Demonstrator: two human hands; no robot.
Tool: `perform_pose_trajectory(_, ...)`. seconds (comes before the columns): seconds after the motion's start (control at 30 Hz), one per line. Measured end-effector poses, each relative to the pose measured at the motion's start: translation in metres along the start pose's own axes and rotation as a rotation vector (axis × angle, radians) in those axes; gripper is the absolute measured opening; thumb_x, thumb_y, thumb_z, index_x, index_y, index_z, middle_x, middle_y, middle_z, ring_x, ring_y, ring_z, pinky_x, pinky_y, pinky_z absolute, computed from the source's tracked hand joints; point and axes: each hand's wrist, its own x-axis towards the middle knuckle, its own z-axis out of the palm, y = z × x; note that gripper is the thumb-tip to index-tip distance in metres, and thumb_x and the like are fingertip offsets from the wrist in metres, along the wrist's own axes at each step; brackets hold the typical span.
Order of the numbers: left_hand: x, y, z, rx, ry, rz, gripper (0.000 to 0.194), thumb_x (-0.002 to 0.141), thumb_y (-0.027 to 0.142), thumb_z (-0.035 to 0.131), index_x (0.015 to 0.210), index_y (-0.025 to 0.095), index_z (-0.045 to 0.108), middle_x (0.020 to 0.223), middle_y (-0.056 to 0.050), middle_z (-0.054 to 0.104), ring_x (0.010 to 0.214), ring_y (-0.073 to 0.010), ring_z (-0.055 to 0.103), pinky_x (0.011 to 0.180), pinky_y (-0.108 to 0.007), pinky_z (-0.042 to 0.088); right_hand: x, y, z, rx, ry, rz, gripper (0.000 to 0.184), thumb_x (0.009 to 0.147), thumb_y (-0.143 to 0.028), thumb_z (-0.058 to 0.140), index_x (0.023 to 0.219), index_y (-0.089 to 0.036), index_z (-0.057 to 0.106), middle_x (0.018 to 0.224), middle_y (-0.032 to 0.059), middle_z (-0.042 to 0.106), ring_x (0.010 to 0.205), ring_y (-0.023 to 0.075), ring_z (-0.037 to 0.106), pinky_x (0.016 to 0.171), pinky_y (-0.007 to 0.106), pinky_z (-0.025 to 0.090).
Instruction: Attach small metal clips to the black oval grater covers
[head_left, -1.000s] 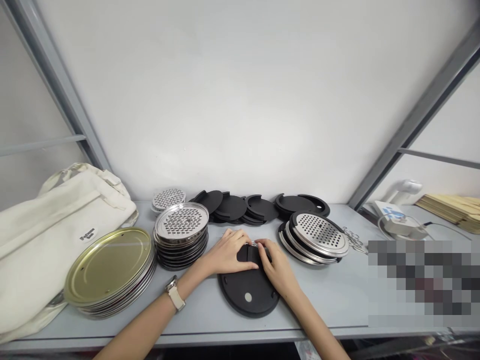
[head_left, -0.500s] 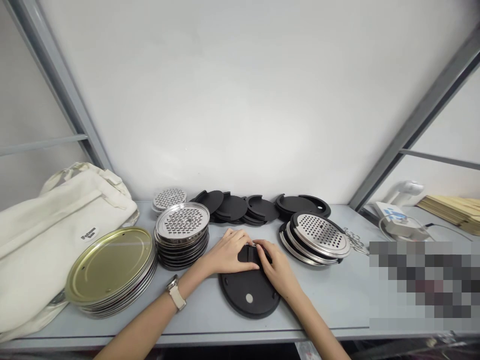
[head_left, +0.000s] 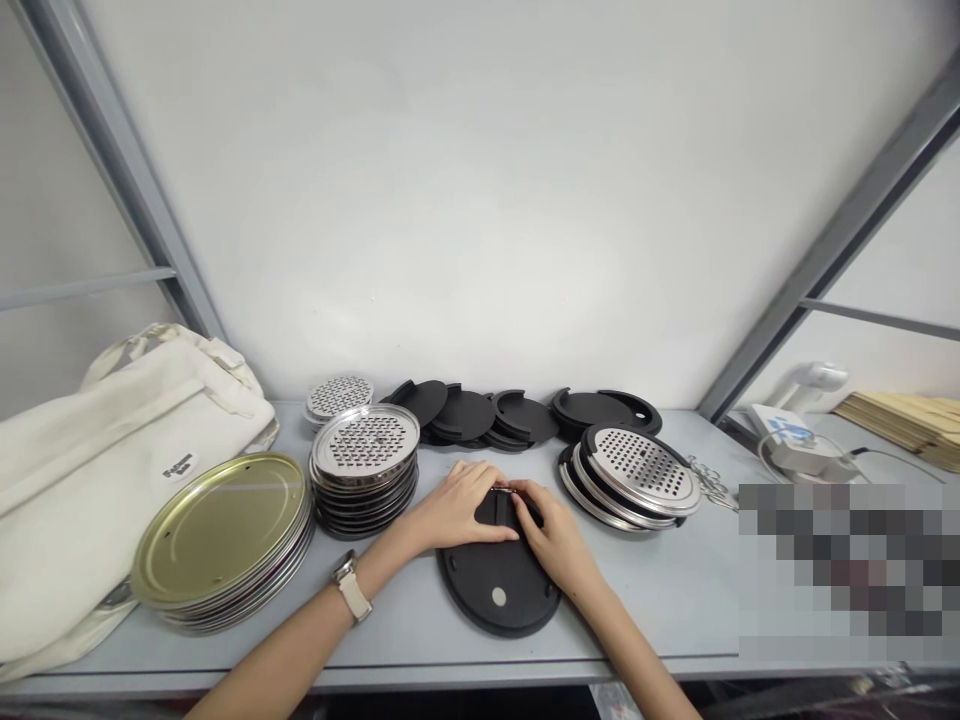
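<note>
A black round base (head_left: pixel 501 570) lies flat on the table in front of me, with a pale round spot near its front edge. My left hand (head_left: pixel 469 507) rests over its far left part, thumb stretched across the surface and fingertips bent at the far edge. From the other side, my right hand (head_left: pixel 551 530) lies along the right rim, its fingertips meeting the left ones. Between the fingertips shows a small metal wire piece (head_left: pixel 504 489), pinched at the base's far edge. Fingers hide most of that edge.
Perforated metal grater discs (head_left: pixel 367 440) are stacked left, beside gold-coloured round lids (head_left: pixel 225 530). Black round parts (head_left: pixel 461 415) line the wall. More grater discs (head_left: pixel 641 470) and loose metal wire pieces (head_left: pixel 712 485) lie right. A cream bag (head_left: pixel 150 420) sits far left.
The small metal wire piece shows a little more between my fingertips, lying more level along the far edge. My hands and the black base have hardly moved.
</note>
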Motion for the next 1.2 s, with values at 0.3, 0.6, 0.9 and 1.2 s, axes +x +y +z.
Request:
perform_pose_trajectory(0.3,-0.001,-0.001,0.002,-0.044,-0.008,-0.033,0.046,0.076,0.054,0.064,0.103,0.021,0.047,0.105,-0.005,0.053,0.100,-0.0233,0.049,0.091,-0.038,0.038,0.000,0.002,0.000,0.009,0.005,0.005,0.024,0.092,-0.023,0.040,0.103,-0.021,0.062,0.099,0.0070,0.067,0.094,0.0221,0.062,0.085,0.037,0.047)
perform_pose_trajectory(0.6,-0.002,0.005,-0.004,0.014,-0.009,-0.042,0.040,0.082,0.052,0.059,0.104,0.021,0.049,0.103,-0.005,0.055,0.098,-0.0235,0.049,0.091,-0.040,0.037,-0.001,0.004,0.000,0.013,0.030,0.017,0.028,0.089,-0.025,0.046,0.108,-0.021,0.066,0.102,0.0080,0.070,0.095,0.0232,0.064,0.088,0.040,0.049)
perform_pose_trajectory(0.9,-0.001,-0.002,0.001,0.031,0.025,-0.027,0.020,0.097,0.025,0.032,0.097,0.021,0.052,0.096,-0.004,0.054,0.090,-0.0187,0.050,0.090,-0.036,0.039,-0.001,0.005,0.001,0.019,0.026,0.028,0.030,0.090,-0.025,0.048,0.113,-0.021,0.067,0.106,0.0078,0.071,0.099,0.0234,0.064,0.092,0.040,0.049)
perform_pose_trajectory(1.2,0.002,-0.009,0.005,-0.125,0.084,-0.046,0.012,0.091,0.016,0.042,0.090,0.020,0.053,0.094,-0.003,0.054,0.092,-0.0167,0.054,0.088,-0.031,0.042,-0.001,0.002,0.000,0.032,-0.004,0.043,0.031,0.091,-0.026,0.048,0.116,-0.020,0.066,0.109,0.0084,0.070,0.101,0.0234,0.062,0.094,0.041,0.047)
